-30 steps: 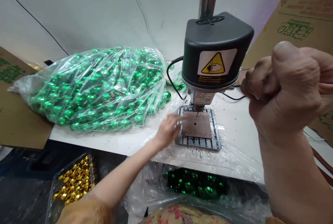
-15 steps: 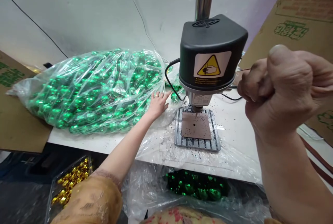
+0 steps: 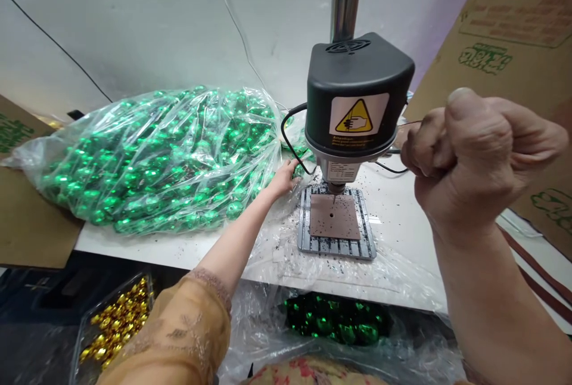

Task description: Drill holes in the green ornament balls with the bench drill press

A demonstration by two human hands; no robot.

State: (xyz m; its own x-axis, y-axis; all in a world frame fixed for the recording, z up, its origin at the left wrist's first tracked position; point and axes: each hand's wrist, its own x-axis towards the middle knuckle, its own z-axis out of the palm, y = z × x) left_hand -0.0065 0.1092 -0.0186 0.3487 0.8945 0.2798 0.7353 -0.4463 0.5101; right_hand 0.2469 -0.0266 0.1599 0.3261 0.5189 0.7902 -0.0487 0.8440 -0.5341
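My left hand [image 3: 282, 179] reaches to the mouth of a clear plastic bag [image 3: 33, 155], its fingers apart beside a few loose shiny green balls [image 3: 304, 152]. Its fingertips are partly lost against the balls. Many green faceted balls [image 3: 196, 152] fill the bag. To the right, my right hand [image 3: 478, 158] is closed in a fist at the side of a small black drill press [image 3: 357, 84]. The fist seems wrapped round the press's handle, which it mostly hides. Beneath the drill bit [image 3: 334, 198], a brown square plate [image 3: 337, 227] with one hole lies on the slotted metal base [image 3: 369, 248].
Dark shavings surround the base on the white table [image 3: 402, 218]. Below the front edge, more green balls [image 3: 339, 319] lie in clear plastic. A clear tub [image 3: 77, 343] of gold balls stands lower left. Cardboard boxes [image 3: 500, 21] flank the table.
My left hand has moved slightly right and farther in, to the loose green balls at the bag's mouth. The right fist keeps its place by the drill press; the view has shifted slightly.
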